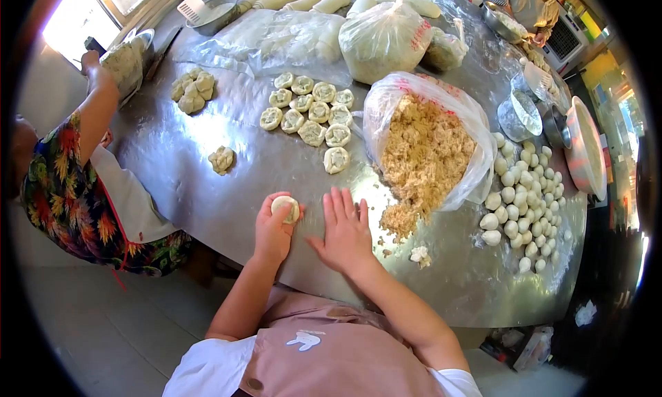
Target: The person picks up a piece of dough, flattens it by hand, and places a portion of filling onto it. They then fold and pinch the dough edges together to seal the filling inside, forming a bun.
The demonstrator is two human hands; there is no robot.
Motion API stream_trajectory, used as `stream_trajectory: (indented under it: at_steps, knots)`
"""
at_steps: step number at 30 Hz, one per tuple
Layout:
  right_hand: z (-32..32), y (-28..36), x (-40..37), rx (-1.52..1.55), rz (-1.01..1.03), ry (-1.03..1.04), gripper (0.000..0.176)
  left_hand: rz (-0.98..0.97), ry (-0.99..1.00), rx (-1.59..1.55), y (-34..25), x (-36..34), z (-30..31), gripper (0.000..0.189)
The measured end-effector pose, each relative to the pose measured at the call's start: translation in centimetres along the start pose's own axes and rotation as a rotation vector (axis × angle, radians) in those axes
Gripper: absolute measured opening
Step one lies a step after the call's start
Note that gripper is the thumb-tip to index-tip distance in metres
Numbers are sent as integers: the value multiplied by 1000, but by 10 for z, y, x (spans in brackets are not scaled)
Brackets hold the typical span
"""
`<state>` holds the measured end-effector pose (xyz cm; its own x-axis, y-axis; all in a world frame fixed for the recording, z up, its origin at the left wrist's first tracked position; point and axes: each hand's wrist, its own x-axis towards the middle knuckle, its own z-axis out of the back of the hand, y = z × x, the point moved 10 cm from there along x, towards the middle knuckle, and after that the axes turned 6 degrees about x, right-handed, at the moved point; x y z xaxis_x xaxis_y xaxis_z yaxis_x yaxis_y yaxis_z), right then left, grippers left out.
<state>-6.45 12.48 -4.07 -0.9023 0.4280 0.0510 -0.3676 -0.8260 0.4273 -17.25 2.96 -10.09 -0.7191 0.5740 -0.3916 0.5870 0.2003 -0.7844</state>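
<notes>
A small round of pale dough (285,209) rests in my left hand (274,225), its fingers and thumb closed around it. To the right, my right hand (342,231) is held flat with fingers stretched, over the metal table; nothing shows in it. Beyond my hands sit rows of round dough pieces (318,112) with greenish centres, the nearest one (336,160) just above my right fingertips. An open plastic bag of crumbly tan filling (427,149) lies to the right, some spilled toward my right hand. A small white crumbly lump (420,256) is near my right wrist.
Many white dough balls (527,197) cover the right side. Farther back are a tied plastic bag (385,42), dough rolls under plastic sheet (283,45) and metal bowls (519,114). A person in a floral sleeve (55,169) works at left; another person (524,7) stands far right.
</notes>
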Motion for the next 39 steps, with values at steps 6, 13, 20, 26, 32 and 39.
stream_trajectory:
  at_steps: [6, 13, 20, 26, 32, 39]
  knots:
    - [22, -63, 16, -158, -346, -4, 87, -11, 34, 37, 3, 0, -6, 19]
    - [48, -66, -72, -247, -315, -48, 69, 46, 82, 86, 9, 3, -14, 19]
    - [94, -74, -117, -94, -236, -247, 69, 316, 273, -93, 39, -22, -58, 24]
    - [74, -105, -73, 30, -360, -259, 47, 439, 421, -3, 55, -55, -95, 29]
    - [87, -122, -57, 417, -361, -332, 27, 441, 445, 31, 40, -68, -109, 34]
    - [104, -120, -77, 316, -406, -295, 34, 526, 406, 7, 53, -64, -112, 32]
